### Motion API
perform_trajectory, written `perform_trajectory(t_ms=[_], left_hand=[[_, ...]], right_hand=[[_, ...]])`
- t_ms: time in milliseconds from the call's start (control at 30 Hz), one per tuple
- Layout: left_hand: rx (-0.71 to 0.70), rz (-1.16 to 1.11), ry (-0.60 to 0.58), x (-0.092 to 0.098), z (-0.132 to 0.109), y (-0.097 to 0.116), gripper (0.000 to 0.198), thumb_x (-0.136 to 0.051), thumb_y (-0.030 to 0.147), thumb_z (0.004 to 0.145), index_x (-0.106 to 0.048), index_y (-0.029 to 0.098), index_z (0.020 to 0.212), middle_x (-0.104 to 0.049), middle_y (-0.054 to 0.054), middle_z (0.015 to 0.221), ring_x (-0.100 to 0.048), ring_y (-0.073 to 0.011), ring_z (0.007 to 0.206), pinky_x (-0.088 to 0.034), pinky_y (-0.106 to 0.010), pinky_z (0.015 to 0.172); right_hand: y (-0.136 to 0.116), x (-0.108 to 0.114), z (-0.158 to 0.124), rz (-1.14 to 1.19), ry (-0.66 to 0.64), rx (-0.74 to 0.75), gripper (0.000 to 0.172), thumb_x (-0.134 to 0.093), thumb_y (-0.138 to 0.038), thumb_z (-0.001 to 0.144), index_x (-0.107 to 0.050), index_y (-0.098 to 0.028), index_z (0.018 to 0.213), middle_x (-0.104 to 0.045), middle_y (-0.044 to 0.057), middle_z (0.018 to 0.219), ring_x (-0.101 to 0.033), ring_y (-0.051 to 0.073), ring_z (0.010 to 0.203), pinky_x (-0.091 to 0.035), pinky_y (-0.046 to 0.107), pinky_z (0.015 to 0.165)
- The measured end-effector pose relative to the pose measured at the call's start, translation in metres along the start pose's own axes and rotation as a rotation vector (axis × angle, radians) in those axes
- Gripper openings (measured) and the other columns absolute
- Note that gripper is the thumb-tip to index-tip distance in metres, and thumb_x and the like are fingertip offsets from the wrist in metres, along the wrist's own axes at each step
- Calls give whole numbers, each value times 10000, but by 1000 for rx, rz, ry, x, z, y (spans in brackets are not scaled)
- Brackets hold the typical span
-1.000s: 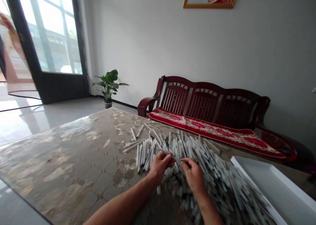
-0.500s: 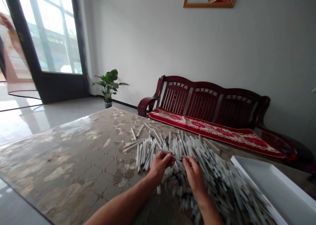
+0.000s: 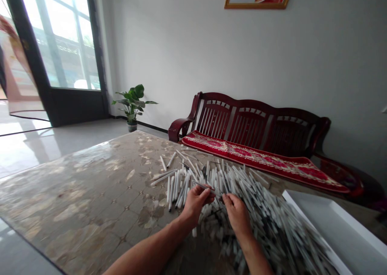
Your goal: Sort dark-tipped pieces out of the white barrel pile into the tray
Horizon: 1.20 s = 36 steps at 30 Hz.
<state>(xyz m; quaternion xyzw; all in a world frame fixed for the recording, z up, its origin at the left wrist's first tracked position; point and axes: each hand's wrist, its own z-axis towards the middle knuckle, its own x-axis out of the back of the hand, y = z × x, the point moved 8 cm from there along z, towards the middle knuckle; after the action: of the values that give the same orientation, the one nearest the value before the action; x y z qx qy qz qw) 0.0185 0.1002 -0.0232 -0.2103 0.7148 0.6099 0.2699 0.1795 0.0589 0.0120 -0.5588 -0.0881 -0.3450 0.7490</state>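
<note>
A big heap of white pen barrels [image 3: 260, 210] covers the right half of a glossy patterned table [image 3: 84, 194]. My left hand [image 3: 196, 202] is closed in a pinch on one white pen barrel [image 3: 202, 185], held just above the heap. My right hand [image 3: 237, 214] is beside it, fingers pinched together at the barrel's right end on a small part that I cannot make out. A few loose barrels [image 3: 165, 174] lie apart at the heap's left edge.
A white tray [image 3: 338, 230] lies at the table's right edge. Behind the table stands a dark wooden bench [image 3: 260, 126] with a red cushion. A potted plant [image 3: 133, 106] sits on the floor by a glass door [image 3: 57, 45].
My right hand has shifted slightly left, closer to the left hand and the barrel's end. The left hand has stayed in place.
</note>
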Motion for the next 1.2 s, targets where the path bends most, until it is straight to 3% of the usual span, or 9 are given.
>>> perform_trajectory(t_ms=[100, 200, 400, 633, 867, 1033, 1200], left_hand=[[-2, -3, 8, 0, 0, 0, 454, -917, 380, 449, -687, 126, 746, -701, -17, 637, -665, -136, 584, -557, -259, 608], [2, -2, 14, 1, 0, -1, 453, -915, 379, 451, -686, 128, 750, -706, -21, 647, -671, -140, 593, -558, -259, 613], [-8, 26, 10, 2, 0, -2, 417, -902, 373, 485, -687, 133, 750, -702, -18, 648, -667, -136, 591, -555, -255, 606], [-12, 32, 33, 4, 2, -7, 437, -900, 413, 475, -671, 139, 727, -682, -5, 616, -656, -133, 562, -550, -247, 565], [27, 64, 56, 6, 0, -10, 417, -871, 462, 551, -611, 153, 657, -682, -26, 597, -666, -133, 566, -560, -240, 587], [15, 60, 99, 12, 5, -1, 438, -870, 470, 559, -570, 162, 642, -679, -35, 594, -677, -149, 567, -563, -250, 572], [-39, 73, 75, 9, 5, 5, 447, -876, 471, 520, -613, 151, 688, -675, -19, 599, -674, -150, 564, -555, -252, 561]], right_hand=[[-1, 2, 0, 68, 24, 12, 367, -572, -523, 801, -724, -190, 820, -741, 77, 830, -662, 228, 771, -498, 303, 731], [2, 2, 0, 101, 28, -28, 428, -545, -557, 817, -726, -182, 917, -749, 90, 900, -669, 237, 811, -508, 313, 748], [3, -2, 0, 25, -24, -26, 433, -492, -565, 850, -706, -203, 743, -713, 52, 678, -638, 218, 655, -467, 289, 619], [-11, 8, 1, -80, 31, 116, 266, -553, -413, 831, -733, -223, 781, -736, 61, 828, -640, 241, 855, -467, 333, 803], [-21, 12, -2, -124, 70, 263, 213, -565, -360, 865, -721, -236, 789, -710, 61, 808, -621, 232, 841, -472, 340, 789], [-13, 23, 1, -123, 127, 228, 174, -585, -338, 824, -719, -228, 805, -717, 72, 834, -629, 244, 861, -478, 358, 809], [-6, 20, 6, -174, -30, 182, 120, -601, -262, 739, -712, -230, 771, -710, 32, 784, -636, 220, 798, -470, 326, 758]])
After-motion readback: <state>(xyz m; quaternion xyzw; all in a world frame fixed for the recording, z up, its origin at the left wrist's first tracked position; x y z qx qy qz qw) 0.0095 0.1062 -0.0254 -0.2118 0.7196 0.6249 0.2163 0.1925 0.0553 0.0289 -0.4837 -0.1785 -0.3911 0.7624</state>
